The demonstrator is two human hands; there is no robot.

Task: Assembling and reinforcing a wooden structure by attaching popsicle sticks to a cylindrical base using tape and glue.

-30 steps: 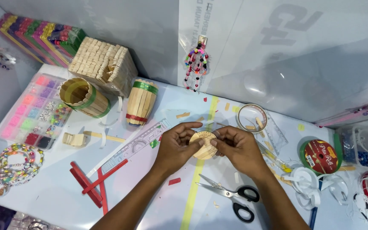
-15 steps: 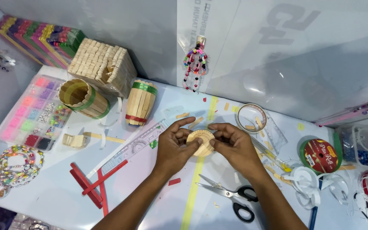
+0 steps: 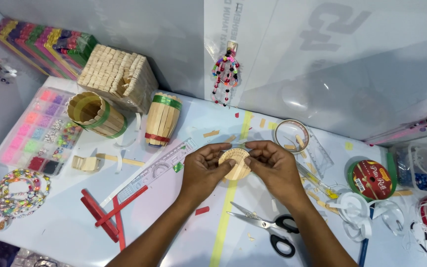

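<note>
Small round stick disc [image 3: 235,164] pinched between left hand [image 3: 204,170] and right hand [image 3: 272,168], fingers grasping rim. Scissors [image 3: 268,228] at 5 o'clock. Finished stick cups [image 3: 162,120] at 10 o'clock; disc unattached.

wooden disc [image 3: 235,163]: pale, matt | scissors [image 3: 265,226]: shiny metal, black plastic | table [image 3: 184,237]: glossy white

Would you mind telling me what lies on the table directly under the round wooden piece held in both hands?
Under the round wooden disc, a yellow tape strip runs along the table. The left hand and right hand cover the spot beneath it.
</note>
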